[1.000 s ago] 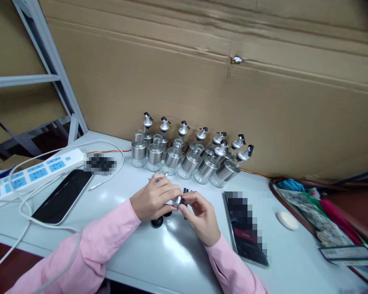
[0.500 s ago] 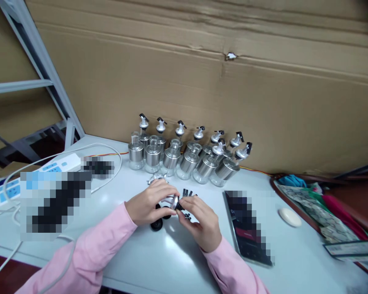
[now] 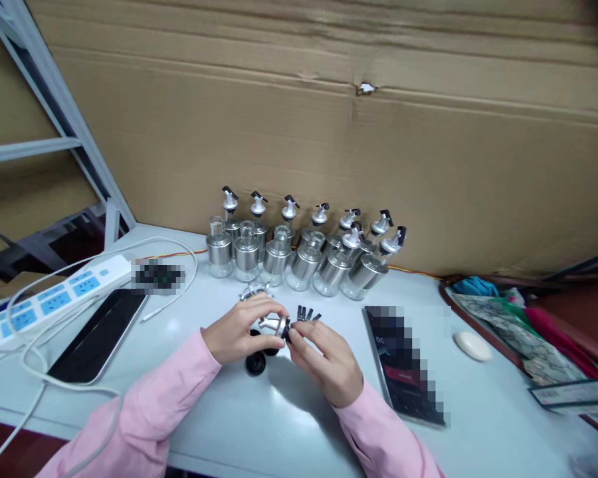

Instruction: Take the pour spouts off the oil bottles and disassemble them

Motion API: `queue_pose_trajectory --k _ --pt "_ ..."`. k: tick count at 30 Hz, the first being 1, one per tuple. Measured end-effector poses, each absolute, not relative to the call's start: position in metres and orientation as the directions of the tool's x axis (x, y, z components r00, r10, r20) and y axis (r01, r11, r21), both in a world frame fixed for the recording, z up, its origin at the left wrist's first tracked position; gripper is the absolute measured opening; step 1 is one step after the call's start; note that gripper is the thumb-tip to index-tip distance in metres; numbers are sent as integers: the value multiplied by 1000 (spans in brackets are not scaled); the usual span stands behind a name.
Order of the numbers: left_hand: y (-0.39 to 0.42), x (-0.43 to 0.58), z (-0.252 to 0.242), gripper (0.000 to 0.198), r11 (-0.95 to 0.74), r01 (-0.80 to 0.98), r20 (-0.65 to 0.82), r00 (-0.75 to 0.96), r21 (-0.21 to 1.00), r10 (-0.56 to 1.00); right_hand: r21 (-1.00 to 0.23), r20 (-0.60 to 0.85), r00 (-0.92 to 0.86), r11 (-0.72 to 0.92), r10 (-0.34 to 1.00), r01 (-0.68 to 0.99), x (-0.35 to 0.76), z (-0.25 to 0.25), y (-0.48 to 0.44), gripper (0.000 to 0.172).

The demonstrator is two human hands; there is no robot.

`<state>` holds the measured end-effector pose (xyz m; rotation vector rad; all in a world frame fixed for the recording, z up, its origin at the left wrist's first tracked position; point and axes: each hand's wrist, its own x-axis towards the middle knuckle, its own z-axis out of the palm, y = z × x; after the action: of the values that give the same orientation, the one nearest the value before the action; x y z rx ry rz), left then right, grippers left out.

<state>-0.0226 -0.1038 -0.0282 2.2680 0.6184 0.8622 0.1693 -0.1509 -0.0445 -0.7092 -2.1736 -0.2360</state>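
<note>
My left hand [image 3: 246,330] is closed around a silver bottle pourer [image 3: 275,324], thumb below and fingers above. The pourer lies sideways, its narrow spout toward the left palm. The fingertips of my right hand [image 3: 326,358] pinch a black stopper [image 3: 286,330] at the pourer's right end. Under the left hand sit round black caps [image 3: 256,362], partly hidden. Small black lever pieces [image 3: 306,313] lie behind the right hand. More silver spout parts [image 3: 254,291] rest behind the left hand, partly covered by it.
Two rows of glass bottles with metal sleeves [image 3: 306,261] stand at the back, several with pourers on. A power strip [image 3: 54,299], white cable and phone [image 3: 99,335] lie left. To the right are a tablet [image 3: 403,372], a white oval object [image 3: 472,346] and a brown bag [image 3: 568,318].
The right fingers have shifted slightly on the black stopper, and more of the silver spout shows between my hands. The camera view has moved a little.
</note>
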Motion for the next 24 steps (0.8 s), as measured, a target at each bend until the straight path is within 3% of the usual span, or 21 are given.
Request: queue_pose_trajectory --k 8,15,17,19,22,24 --pt "-103 -22 -28 35 -476 212 222 679 854 700 -17 767 -516 816 382 578 168 -45 -152 28" --pt "-102 -23 -28 35 -394 181 176 678 901 714 -28 783 -497 819 375 573 163 -41 -154 21" --pt "-103 -23 -30 33 -470 189 242 662 862 709 -120 768 -466 815 438 568 165 -42 -152 20" --pt "-103 -22 -34 29 -592 203 367 619 780 695 -317 725 -385 773 571 550 168 -44 -150 18" --pt "-100 -21 -40 26 -731 239 533 548 640 645 -619 582 -246 619 775 483 173 -45 -146 14" --pt "-99 -21 -43 26 -779 249 587 537 576 606 -727 473 -203 510 857 460 175 -44 -144 14"
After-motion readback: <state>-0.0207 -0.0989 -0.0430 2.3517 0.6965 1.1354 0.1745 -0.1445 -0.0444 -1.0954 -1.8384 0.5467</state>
